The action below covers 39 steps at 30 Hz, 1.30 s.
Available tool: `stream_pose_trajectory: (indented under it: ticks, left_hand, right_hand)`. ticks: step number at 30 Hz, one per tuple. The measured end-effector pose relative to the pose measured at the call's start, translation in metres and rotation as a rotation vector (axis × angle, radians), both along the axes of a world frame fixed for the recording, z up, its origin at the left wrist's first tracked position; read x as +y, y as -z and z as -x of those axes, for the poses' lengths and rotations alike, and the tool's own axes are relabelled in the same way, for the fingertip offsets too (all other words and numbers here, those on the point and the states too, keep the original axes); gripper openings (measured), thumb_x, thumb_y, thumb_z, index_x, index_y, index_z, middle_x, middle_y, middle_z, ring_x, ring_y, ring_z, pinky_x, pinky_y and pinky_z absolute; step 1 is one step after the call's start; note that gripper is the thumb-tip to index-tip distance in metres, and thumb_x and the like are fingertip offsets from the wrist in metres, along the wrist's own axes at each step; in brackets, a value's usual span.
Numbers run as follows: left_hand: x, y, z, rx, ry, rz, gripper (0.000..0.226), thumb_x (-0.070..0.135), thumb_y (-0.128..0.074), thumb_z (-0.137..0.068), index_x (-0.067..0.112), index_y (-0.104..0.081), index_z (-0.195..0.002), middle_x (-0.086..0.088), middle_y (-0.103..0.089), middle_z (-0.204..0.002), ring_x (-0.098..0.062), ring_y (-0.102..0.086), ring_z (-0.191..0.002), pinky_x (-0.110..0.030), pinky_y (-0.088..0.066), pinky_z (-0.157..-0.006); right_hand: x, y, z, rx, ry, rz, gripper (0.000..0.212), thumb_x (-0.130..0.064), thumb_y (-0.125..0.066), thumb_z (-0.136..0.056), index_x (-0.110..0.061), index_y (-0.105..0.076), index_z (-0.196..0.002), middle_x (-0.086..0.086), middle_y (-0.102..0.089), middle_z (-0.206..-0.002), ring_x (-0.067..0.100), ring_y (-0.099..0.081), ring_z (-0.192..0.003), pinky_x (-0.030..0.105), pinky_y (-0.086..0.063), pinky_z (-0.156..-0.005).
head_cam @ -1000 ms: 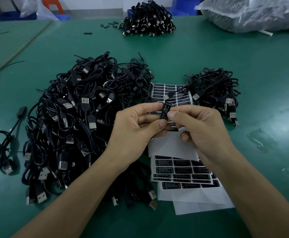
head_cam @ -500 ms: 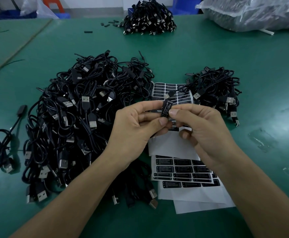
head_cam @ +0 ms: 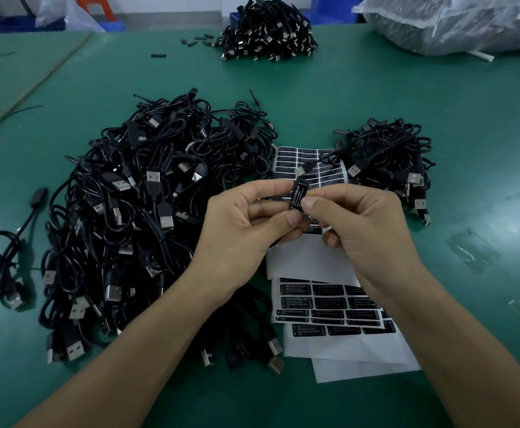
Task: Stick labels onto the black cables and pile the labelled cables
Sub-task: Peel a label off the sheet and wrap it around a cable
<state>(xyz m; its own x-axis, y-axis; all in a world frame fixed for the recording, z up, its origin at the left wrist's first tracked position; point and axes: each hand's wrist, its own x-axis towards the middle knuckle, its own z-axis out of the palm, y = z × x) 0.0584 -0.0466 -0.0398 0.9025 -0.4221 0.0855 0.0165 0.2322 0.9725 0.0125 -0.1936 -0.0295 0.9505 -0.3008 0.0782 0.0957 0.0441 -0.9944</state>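
Head view: the left hand [head_cam: 243, 223] and right hand [head_cam: 360, 230] meet above the label sheets [head_cam: 330, 307]. The fingers [head_cam: 286, 217] of both hands are curled in, pinching one black cable's controller block [head_cam: 301, 186], with a printed label [head_cam: 296, 199] lying along it. The large heap [head_cam: 147, 217] at left looks unlabelled and the small pile [head_cam: 388, 162] at right looks finished. If so, most of the job remains, and the worktop [head_cam: 376, 88] sheets keep many labels.

right hand [head_cam: 367, 230] hides part of the label sheet [head_cam: 302, 257].
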Motion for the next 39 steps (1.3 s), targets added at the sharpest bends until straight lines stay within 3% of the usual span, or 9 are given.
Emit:
stream_pose_trajectory:
  ticks: [15, 39]
  left_hand:
    - [0.0021, 0.0008, -0.0004, 0.006, 0.032, -0.005, 0.035, -0.012, -0.067, -0.086, 0.014, -0.068, -0.110, -0.007, -0.079, -0.089, -0.018, -0.077, -0.082, -0.022, -0.059, -0.072]
    - [0.0014, 0.0012, -0.0001, 0.014, 0.033, -0.018, 0.033, -0.013, -0.063, -0.089, 0.009, -0.068, -0.114, -0.010, -0.078, -0.090, -0.019, -0.076, -0.081, -0.021, -0.059, -0.071]
  right_hand:
    - [-0.0019, 0.0026, -0.0009, -0.121, 0.039, 0.258, 0.021, -0.001, -0.072, -0.087, -0.020, -0.075, -0.078, -0.008, -0.070, -0.060, -0.001, -0.059, -0.048, 0.008, -0.044, -0.052]
    - [0.0010, 0.0040, -0.0010, -0.141, 0.097, 0.350, 0.019, -0.003, -0.071, -0.088, -0.021, -0.074, -0.079, -0.013, -0.071, -0.062, -0.001, -0.064, -0.054, 0.008, -0.047, -0.056]
